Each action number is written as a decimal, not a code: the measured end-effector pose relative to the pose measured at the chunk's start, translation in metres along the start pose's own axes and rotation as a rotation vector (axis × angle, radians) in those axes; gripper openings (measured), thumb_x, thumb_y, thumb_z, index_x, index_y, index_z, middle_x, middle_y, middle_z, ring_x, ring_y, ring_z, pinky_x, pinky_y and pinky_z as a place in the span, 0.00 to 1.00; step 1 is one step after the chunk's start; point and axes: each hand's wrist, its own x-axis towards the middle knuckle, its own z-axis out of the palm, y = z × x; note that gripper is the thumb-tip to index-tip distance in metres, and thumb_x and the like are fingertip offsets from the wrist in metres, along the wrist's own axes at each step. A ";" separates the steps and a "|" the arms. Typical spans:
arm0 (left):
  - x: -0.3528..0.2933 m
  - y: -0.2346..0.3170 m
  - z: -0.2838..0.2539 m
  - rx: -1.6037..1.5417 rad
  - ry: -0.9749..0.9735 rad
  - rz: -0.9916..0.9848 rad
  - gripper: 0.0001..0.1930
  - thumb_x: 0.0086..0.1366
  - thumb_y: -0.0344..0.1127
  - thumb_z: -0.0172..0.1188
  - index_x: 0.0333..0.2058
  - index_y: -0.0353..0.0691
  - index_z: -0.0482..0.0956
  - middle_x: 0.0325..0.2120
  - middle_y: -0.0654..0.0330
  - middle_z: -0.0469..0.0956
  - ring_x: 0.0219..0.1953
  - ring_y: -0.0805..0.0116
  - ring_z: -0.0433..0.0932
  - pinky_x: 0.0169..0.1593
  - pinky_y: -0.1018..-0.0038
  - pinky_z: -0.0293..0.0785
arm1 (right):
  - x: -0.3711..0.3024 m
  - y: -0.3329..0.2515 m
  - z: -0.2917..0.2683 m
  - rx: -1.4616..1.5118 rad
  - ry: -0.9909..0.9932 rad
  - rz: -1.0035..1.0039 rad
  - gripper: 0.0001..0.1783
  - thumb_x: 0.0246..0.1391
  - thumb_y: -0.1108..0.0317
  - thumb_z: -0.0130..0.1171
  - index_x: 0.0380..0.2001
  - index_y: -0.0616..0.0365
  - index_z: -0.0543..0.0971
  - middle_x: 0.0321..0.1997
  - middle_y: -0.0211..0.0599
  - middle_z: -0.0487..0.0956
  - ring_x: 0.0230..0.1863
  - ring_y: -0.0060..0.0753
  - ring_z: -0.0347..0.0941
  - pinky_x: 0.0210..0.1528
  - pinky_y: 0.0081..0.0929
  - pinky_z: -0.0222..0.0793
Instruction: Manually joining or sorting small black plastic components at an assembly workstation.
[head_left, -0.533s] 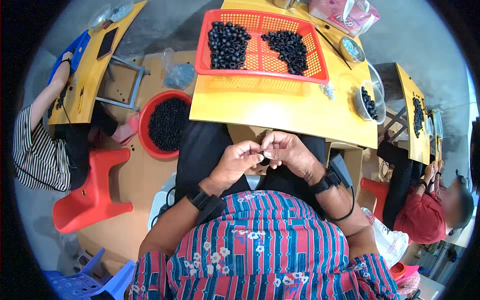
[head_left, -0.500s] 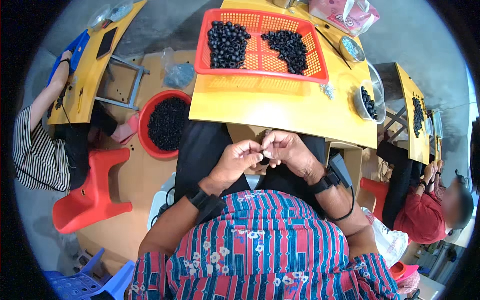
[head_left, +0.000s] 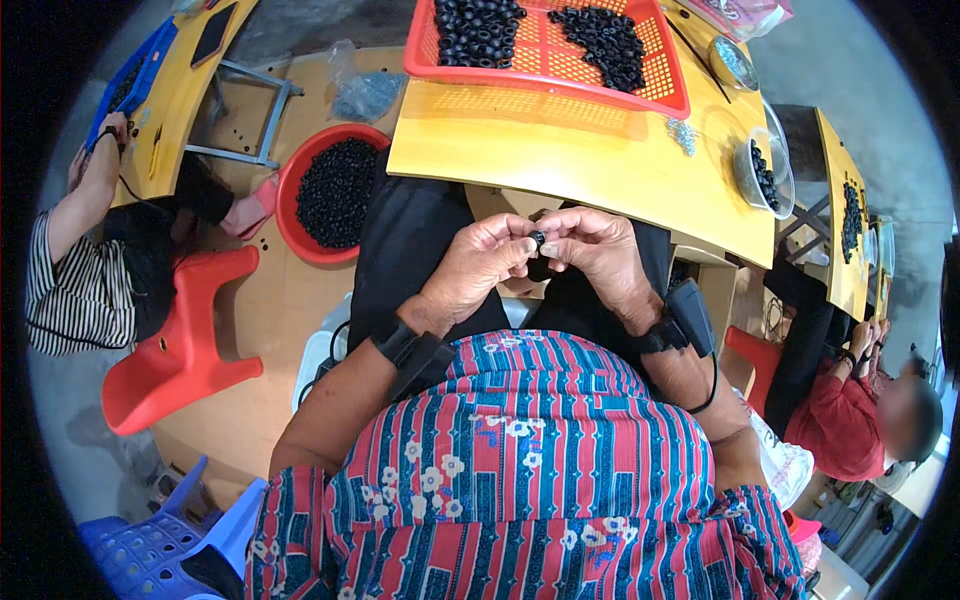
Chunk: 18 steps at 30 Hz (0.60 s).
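Note:
Over my lap, just off the near edge of the yellow table [head_left: 560,150], my two hands meet at the fingertips. A small round black piece [head_left: 539,238] with a ring-shaped end sits between them. My left hand [head_left: 485,262] pinches it from one side with thumb and forefinger. The thumb and fingers of my right hand [head_left: 600,258] close on it from the other side. On the table lies a red mesh basket [head_left: 530,73]. Inside are a pile of larger black ring pieces [head_left: 475,32] and a pile of smaller ones [head_left: 605,45].
A red tub [head_left: 287,200] full of black pieces stands on the floor to the left. A clear plastic tub [head_left: 750,180] and a metal bowl [head_left: 733,65] sit at the table's right. Co-workers sit at tables on both sides; a red chair [head_left: 185,335] stands left.
The view has shifted, so the table and basket sit higher in the picture. My hands stay together, and the black piece now shows between the fingertips. The left co-worker's arm has moved.

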 end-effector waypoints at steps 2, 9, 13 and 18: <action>-0.001 0.000 0.001 -0.018 0.007 -0.008 0.09 0.65 0.32 0.55 0.43 0.38 0.73 0.33 0.66 0.74 0.32 0.79 0.71 0.39 0.81 0.71 | -0.003 0.001 0.003 -0.075 0.058 -0.054 0.10 0.48 0.78 0.62 0.37 0.62 0.81 0.30 0.30 0.80 0.26 0.15 0.71 0.29 0.13 0.69; -0.001 -0.002 0.001 -0.056 0.018 -0.032 0.09 0.65 0.31 0.54 0.43 0.37 0.73 0.31 0.65 0.74 0.31 0.77 0.71 0.38 0.81 0.71 | -0.009 0.002 0.007 -0.259 0.087 -0.176 0.09 0.49 0.77 0.62 0.36 0.61 0.81 0.32 0.29 0.80 0.25 0.13 0.70 0.28 0.12 0.68; -0.001 -0.001 0.002 -0.053 0.025 -0.038 0.09 0.65 0.31 0.54 0.43 0.37 0.73 0.31 0.65 0.74 0.31 0.77 0.71 0.38 0.81 0.71 | -0.009 0.002 0.008 -0.164 0.104 -0.112 0.09 0.49 0.77 0.61 0.36 0.61 0.81 0.31 0.28 0.81 0.26 0.13 0.71 0.28 0.12 0.68; 0.001 -0.003 0.000 -0.095 0.014 -0.033 0.09 0.65 0.31 0.54 0.43 0.36 0.72 0.30 0.66 0.73 0.31 0.78 0.71 0.38 0.81 0.72 | -0.008 0.002 0.010 -0.196 0.128 -0.121 0.08 0.49 0.77 0.61 0.35 0.61 0.82 0.30 0.29 0.80 0.26 0.13 0.71 0.28 0.13 0.68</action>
